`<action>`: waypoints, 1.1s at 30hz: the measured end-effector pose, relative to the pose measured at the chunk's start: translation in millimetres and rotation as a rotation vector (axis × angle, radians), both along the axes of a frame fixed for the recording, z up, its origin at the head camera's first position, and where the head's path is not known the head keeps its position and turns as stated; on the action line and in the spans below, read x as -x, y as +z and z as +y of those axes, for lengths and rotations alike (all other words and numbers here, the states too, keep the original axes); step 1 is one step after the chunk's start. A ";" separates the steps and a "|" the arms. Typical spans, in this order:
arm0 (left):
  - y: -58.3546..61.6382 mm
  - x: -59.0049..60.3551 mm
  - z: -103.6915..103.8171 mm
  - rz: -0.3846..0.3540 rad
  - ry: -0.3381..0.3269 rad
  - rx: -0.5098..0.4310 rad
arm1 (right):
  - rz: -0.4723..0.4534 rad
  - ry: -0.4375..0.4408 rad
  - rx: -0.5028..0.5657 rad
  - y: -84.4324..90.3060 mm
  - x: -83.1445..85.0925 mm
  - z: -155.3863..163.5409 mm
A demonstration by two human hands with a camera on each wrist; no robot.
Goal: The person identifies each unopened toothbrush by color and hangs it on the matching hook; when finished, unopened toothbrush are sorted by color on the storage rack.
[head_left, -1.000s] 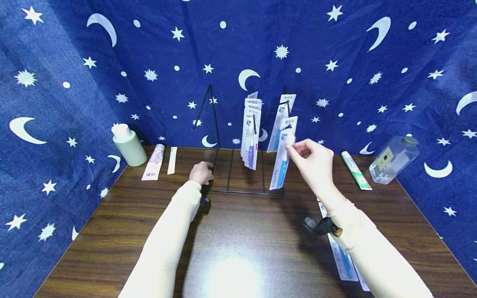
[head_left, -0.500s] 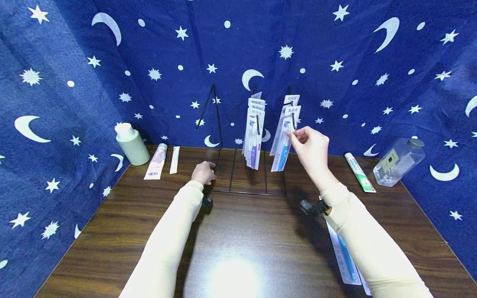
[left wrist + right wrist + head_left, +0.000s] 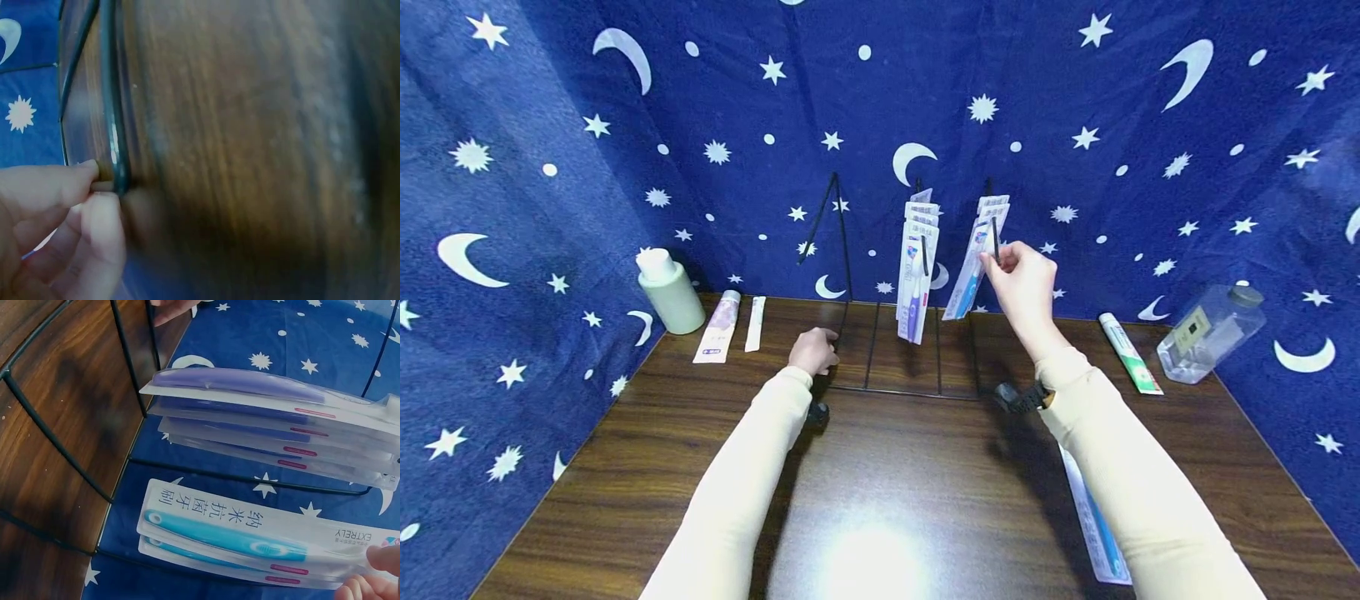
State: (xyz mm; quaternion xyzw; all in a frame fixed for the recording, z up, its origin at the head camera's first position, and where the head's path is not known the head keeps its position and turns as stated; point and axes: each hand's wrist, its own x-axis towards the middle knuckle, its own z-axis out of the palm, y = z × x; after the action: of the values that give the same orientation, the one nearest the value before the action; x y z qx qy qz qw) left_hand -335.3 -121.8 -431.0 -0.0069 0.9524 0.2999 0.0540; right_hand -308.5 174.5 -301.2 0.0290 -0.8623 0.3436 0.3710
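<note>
A black wire display rack [image 3: 904,392] stands on the table against the curtain. My left hand [image 3: 815,351] is at its lower left corner; in the left wrist view, thumb and finger pinch the wire [image 3: 114,125]. On the right hook hang blue toothbrushes [image 3: 225,534] in blister packs, one behind another. My right hand [image 3: 1024,282] pinches the front blue pack [image 3: 972,279] near its upper part, by the hook's front end. Purple toothbrushes [image 3: 915,296] in several packs hang from the middle hook. The left prong [image 3: 821,212] carries nothing.
A green lotion bottle [image 3: 672,293], a pink tube [image 3: 718,327] and a slim white tube [image 3: 755,324] stand or lie at left. At right are a green-white toothpaste tube [image 3: 1129,353] and a clear bottle [image 3: 1208,335]. Another packaged toothbrush [image 3: 1097,525] lies partly under my right sleeve.
My right hand has pushed the blue toothbrush pack back along the right hook, up against the one behind it. The left hand has stayed at the rack's corner.
</note>
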 end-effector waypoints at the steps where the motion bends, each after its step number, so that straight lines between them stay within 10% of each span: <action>1: 0.2 0.0 0.2 -0.001 -0.002 0.009 | -0.005 0.004 -0.002 0.2 -0.6 0.5; 17: -2.2 -2.1 5.4 -0.007 -0.038 0.024 | -0.040 -0.003 -0.069 -3.5 -38.4 27.8; 33: 6.7 -2.2 2.0 -0.032 -0.006 0.048 | -0.225 0.018 -0.257 -51.9 -94.3 84.9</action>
State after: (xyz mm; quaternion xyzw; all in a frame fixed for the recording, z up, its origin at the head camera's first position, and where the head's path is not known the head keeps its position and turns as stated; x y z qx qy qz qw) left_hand -333.1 -119.8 -424.3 -0.0103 0.9584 0.2764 0.0700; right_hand -214.2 259.4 -353.2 0.0453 -0.9349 0.2349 0.2620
